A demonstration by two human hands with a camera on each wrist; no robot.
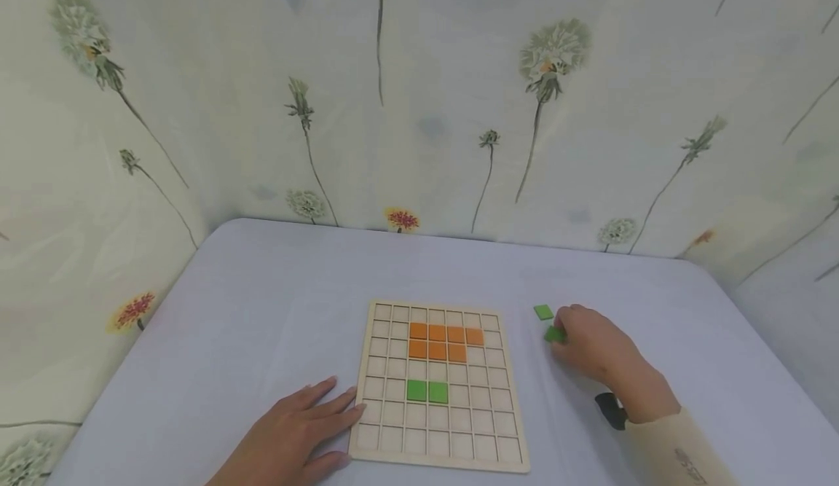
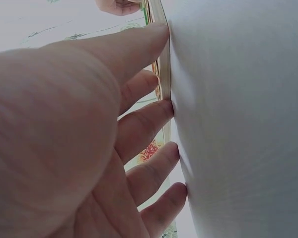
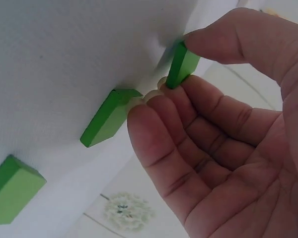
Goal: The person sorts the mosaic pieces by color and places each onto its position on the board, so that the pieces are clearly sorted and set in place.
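A square wooden grid board [image 1: 400, 448] lies on the table, with several orange tiles [image 1: 437, 334] in two rows and two green tiles [image 1: 427, 391] side by side below them. My left hand [image 1: 291, 428] is spread flat on the cloth, fingertips right at the board's left edge. To the right of the board, my right hand [image 1: 599, 344] pinches a small green tile [image 3: 184, 67] between thumb and fingers, close over the cloth. A second green tile [image 3: 109, 118] lies right by its fingertips, and a third green tile [image 3: 15, 191] sits farther off.
White cloth covers the table [image 1: 295, 282]. Behind it and at the sides hangs a curtain [image 1: 426, 92] printed with dandelions. A dark band [image 1: 611, 411] shows at my right wrist, below a cream sleeve [image 1: 678, 449].
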